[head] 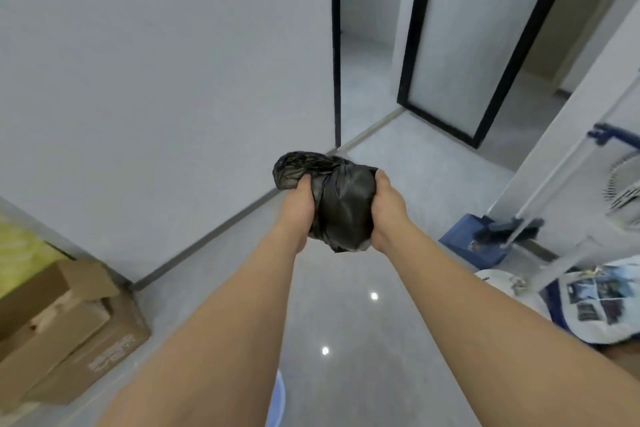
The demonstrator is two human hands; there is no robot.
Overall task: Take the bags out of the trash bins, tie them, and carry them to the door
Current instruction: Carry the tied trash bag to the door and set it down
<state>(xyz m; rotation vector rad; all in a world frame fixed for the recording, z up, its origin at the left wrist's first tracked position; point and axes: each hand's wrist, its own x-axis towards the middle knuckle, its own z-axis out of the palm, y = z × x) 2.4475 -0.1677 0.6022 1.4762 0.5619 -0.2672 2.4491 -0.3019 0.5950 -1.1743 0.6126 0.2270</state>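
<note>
Black bag [332, 198] (bunched) clasped between left grip [297, 205] and right grip [388, 204].

We stand facing a plain pale grey wall [156, 62] that meets a glossy grey tiled floor [346, 315] along a darker skirting strip [221, 229], and the floor carries two small bright reflections of ceiling lights [374, 295]. To the right of the wall we see a black-framed doorway [335, 45] and beside it a black-framed frosted glass door [460, 45] standing open. At the lower left sit open cardboard boxes [65, 329] against the wall (something yellow shows behind them, too blurred to identify), while at the right a blue dustpan [471, 243] rests on the floor beside a white fan [623, 191].
</note>
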